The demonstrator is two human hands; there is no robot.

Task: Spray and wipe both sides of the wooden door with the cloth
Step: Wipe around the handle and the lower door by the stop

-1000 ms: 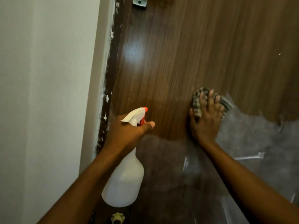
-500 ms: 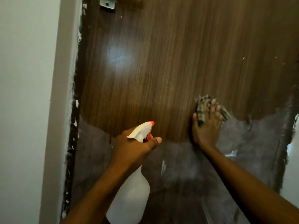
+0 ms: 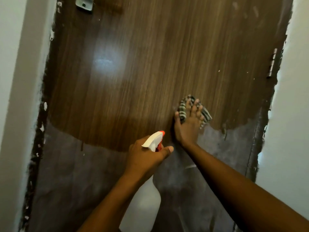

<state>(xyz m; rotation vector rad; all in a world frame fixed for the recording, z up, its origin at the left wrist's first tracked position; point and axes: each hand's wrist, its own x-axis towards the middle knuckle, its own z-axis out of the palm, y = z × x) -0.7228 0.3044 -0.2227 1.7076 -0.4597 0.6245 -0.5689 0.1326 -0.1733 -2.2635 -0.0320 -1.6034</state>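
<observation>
door (image 3: 150,64) fills most of the view, shiny brown wood grain on the upper part with a glare spot left of centre, and a dull greyish patch across the bottom. the striped cloth (image 3: 183,111) sits on the right half of the door, on the brown part right at the edge of the grey patch. right hand (image 3: 187,126) is flat on top of it, fingers (image 3: 194,106) straight and spread, pressing the cloth against the wood, thumb along the cloth's left edge.

left hand (image 3: 143,158) is lower and a bit to the left, just in front of the door, fingers wrapped round the neck of a white spray bottle (image 3: 142,206). the bottle hangs down below the hand, its white head with the orange tip pointing up toward the door, thumb sticking out to the right. can't tell if a finger is on the trigger.

hinge (image 3: 271,64) on the door's right edge, a metal plate (image 3: 83,4) at the top left, chipped dark frame (image 3: 40,131) and pale wall (image 3: 10,81) either side.
</observation>
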